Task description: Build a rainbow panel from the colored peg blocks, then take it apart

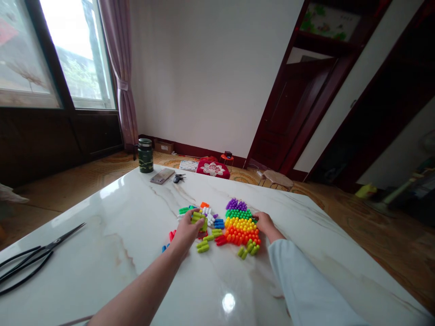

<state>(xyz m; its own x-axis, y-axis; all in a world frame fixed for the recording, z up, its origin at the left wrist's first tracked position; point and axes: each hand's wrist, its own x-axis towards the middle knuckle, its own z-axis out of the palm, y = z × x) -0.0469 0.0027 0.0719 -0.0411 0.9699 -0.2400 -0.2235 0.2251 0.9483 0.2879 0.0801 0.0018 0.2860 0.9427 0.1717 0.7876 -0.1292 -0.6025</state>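
My left hand [188, 228] is closed around yellow-green plastic building pieces [198, 217], above a loose pile. My right hand [267, 224] curls its fingers against the right edge of a rainbow-coloured assembly [242, 224] of knobbly plastic pieces. Its bands run purple, green, yellow and orange, with a few yellow-green pieces [251, 246] at the near edge. Those fingertips are partly hidden by the assembly. Between the hands lie white pieces [210, 215], blue pieces [219, 223], red pieces [220, 240] and loose yellow-green pieces [203, 246].
On the white marble-patterned table [112, 271] lie black-handled scissors [44, 253] at the left. A camouflage thermos [146, 156], a phone [162, 176] and keys [178, 178] are at the far left corner. Beyond the table stand a stool [277, 179] and a red cushion [213, 168].
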